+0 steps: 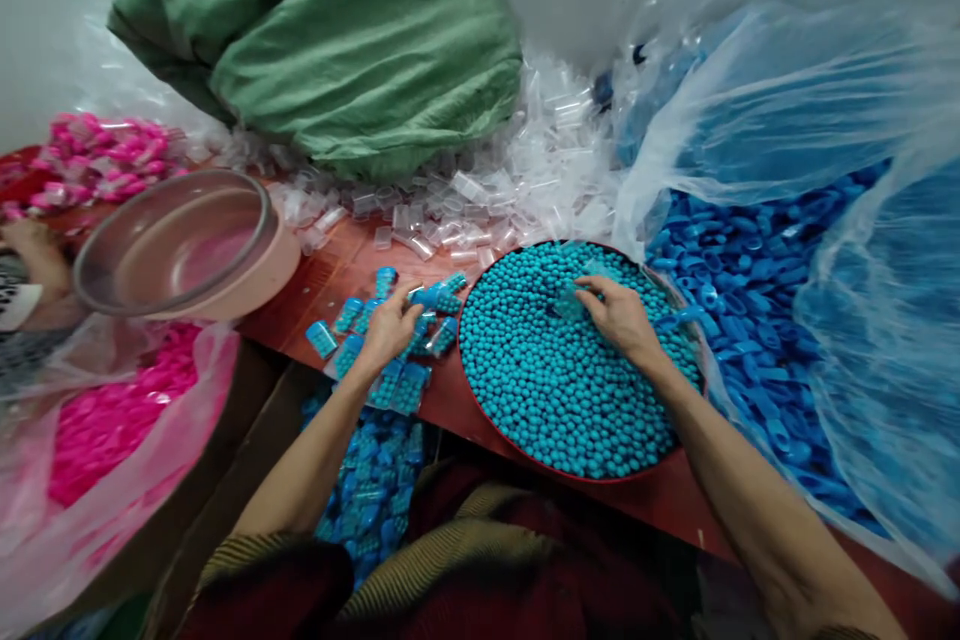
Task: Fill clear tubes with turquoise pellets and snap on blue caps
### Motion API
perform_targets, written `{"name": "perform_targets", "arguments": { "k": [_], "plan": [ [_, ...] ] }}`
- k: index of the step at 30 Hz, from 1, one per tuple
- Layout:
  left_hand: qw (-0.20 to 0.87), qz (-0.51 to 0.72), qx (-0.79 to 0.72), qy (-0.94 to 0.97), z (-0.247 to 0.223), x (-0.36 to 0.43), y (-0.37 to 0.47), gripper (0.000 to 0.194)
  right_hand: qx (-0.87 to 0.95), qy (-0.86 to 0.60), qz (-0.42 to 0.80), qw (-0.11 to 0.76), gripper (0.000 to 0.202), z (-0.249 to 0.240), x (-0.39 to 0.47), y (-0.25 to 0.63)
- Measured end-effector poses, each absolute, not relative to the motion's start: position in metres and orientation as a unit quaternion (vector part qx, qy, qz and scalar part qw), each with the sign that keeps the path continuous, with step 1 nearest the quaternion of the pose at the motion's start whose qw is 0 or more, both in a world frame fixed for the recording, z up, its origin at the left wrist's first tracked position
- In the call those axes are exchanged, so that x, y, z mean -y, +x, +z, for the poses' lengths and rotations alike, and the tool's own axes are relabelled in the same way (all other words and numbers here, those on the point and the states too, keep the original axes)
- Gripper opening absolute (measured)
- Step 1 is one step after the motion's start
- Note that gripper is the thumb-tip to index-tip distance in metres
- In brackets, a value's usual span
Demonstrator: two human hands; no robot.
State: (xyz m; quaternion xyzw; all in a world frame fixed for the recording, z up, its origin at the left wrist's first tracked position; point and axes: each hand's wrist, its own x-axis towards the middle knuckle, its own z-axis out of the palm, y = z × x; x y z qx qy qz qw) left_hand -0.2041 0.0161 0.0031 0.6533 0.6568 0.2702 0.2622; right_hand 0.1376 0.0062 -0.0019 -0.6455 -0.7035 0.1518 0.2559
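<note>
My left hand [392, 328] is closed, thumb and fingers pinched at the blue-capped end of a small clear container filled with blue beads [448, 296]. Several similar filled containers [321, 339] lie around it on the red table. My right hand [621, 318] is above a round red-rimmed tray [480, 410] heaped with blue beads [570, 390]. Its fingers are closed on a small clear plastic container [568, 303], which dips among the beads and is partly hard to make out.
Loose blue caps [757, 310] fill a plastic bag at right. Clear containers [487, 200] pile up behind, below a green cloth bundle [360, 40]. A basin [262, 270] and pink pieces [127, 410] are at left, near another person's hand [34, 245]. Filled containers [371, 480] sit below the table edge.
</note>
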Motion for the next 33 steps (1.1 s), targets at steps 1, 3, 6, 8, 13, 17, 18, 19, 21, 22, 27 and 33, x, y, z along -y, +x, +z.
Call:
{"name": "perform_targets", "arguments": {
  "k": [1,3,6,8,13,17,18,19,21,22,27,33],
  "plan": [
    [0.226,0.257,-0.666,0.663,0.005,-0.016,-0.205,0.042,0.703,-0.644,0.155,0.259,0.027,-0.001,-0.006,0.144],
    [0.148,0.250,-0.678,0.675,0.010,-0.014,-0.201,0.040,0.712,-0.640,0.162,0.240,0.025,0.000,-0.003,0.151],
    [0.090,0.263,-0.655,0.703,0.015,-0.006,-0.183,0.037,0.715,-0.636,0.206,0.203,0.021,0.000,0.001,0.147],
    [0.118,0.266,-0.603,0.743,0.017,0.002,-0.164,0.033,0.710,-0.627,0.259,0.190,0.020,-0.001,0.002,0.142],
    [0.215,0.206,-0.445,0.845,0.015,0.020,-0.109,0.033,0.609,-0.617,0.459,0.194,0.015,0.002,-0.004,0.142],
    [0.284,0.193,-0.365,0.865,0.010,0.018,-0.071,0.043,0.472,-0.591,0.613,0.226,0.019,0.011,-0.002,0.148],
    [0.304,0.207,-0.351,0.861,0.008,0.016,-0.064,0.042,0.452,-0.578,0.639,0.232,0.021,0.013,0.000,0.148],
    [0.324,0.225,-0.339,0.854,0.006,0.013,-0.057,0.038,0.437,-0.565,0.659,0.235,0.022,0.015,0.002,0.147],
    [0.365,0.263,-0.324,0.832,0.003,0.008,-0.048,0.029,0.422,-0.552,0.678,0.239,0.022,0.017,0.007,0.144],
    [0.381,0.280,-0.320,0.821,0.002,0.005,-0.045,0.025,0.425,-0.552,0.677,0.238,0.022,0.018,0.009,0.141],
    [0.411,0.291,-0.353,0.789,0.007,0.003,-0.045,0.017,0.602,-0.596,0.478,0.233,0.019,0.021,0.024,0.143],
    [0.451,0.251,-0.421,0.746,0.013,0.006,-0.051,0.023,0.697,-0.698,0.040,0.156,0.030,0.029,0.042,0.213]
  ]
}}
